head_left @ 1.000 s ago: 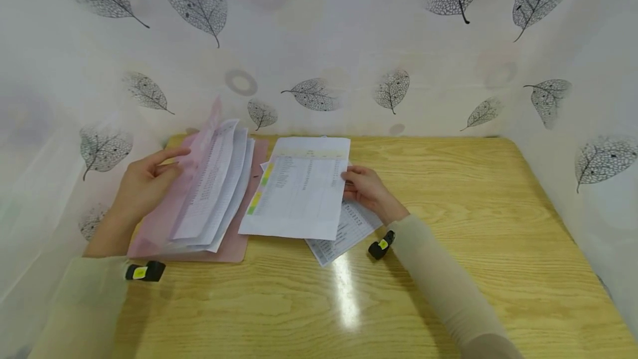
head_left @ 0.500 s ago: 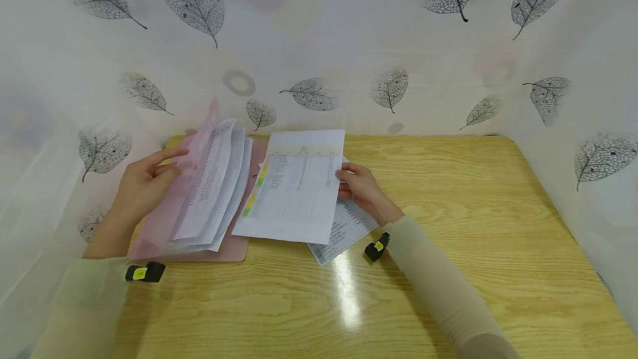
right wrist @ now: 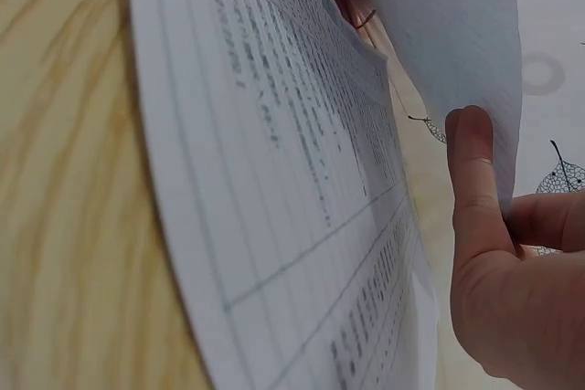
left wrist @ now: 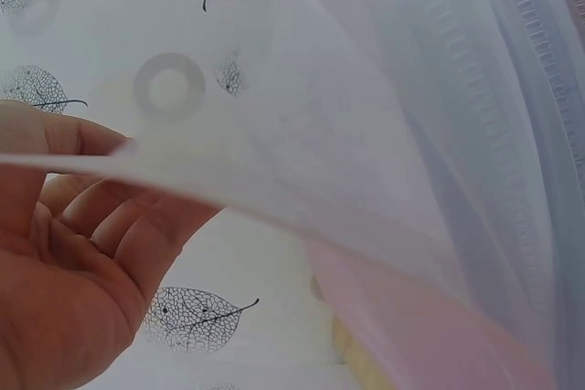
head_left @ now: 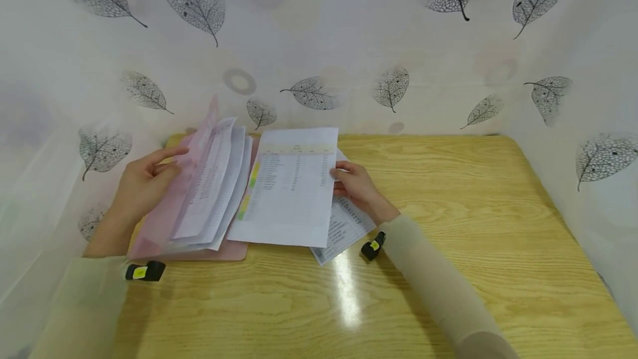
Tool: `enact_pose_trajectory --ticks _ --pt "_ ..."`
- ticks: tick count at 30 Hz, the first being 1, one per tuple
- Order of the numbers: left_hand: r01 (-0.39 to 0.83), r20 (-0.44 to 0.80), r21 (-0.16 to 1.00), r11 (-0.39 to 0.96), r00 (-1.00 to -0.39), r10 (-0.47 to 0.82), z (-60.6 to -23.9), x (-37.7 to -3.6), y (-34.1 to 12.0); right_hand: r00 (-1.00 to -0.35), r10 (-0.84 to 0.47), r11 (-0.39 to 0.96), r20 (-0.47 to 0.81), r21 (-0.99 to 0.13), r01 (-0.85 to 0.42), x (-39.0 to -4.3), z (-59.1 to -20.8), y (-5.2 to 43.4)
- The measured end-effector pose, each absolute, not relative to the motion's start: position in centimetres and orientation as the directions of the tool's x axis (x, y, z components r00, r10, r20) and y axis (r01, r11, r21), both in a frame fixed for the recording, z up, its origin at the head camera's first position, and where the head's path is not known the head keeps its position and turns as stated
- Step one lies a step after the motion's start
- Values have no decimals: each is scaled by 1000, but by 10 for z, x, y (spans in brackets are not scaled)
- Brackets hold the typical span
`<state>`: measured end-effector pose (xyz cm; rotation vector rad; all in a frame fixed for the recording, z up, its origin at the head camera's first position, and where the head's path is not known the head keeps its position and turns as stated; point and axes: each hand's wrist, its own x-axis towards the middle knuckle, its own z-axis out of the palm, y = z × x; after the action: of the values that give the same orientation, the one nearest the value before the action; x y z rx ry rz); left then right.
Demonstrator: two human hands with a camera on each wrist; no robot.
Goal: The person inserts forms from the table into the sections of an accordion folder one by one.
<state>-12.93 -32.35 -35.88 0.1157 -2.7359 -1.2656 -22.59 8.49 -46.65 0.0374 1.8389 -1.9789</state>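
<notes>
A translucent pink folder [head_left: 234, 251] lies at the table's left, its cover raised. My left hand [head_left: 147, 187] grips that cover near its free edge; the left wrist view has the cover [left wrist: 265, 221] passing between thumb and fingers. Inside the folder several printed pages [head_left: 209, 193] fan upward. My right hand [head_left: 358, 184] pinches the right edge of a white printed sheet [head_left: 289, 198] with yellow and green marks, tilted beside the folder and partly over its right side. Beneath it a second printed sheet [head_left: 344, 229] rests slanted on the table, partly hidden; its print fills the right wrist view.
The wooden table [head_left: 448, 270] stretches to the right and front. A leaf-patterned wall covering [head_left: 344, 43] rises along the back and both sides. Each wrist carries a small black camera, such as the right one [head_left: 372, 246].
My right hand has moved slightly left with the printed sheet, bringing it further over the folder's right part. The left hand and the raised cover have stayed in place.
</notes>
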Motion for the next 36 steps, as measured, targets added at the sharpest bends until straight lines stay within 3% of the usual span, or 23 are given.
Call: enact_pose_trajectory --ticks 25,36 --pt "-30 60 765 643 -991 -118 -360 -127 -327 -864 -357 -6 -355 -924 382 -231 -472 25" --pt "-21 71 769 639 -990 -118 -356 -129 -326 -897 -271 23 -349 -934 357 -228 -466 26"
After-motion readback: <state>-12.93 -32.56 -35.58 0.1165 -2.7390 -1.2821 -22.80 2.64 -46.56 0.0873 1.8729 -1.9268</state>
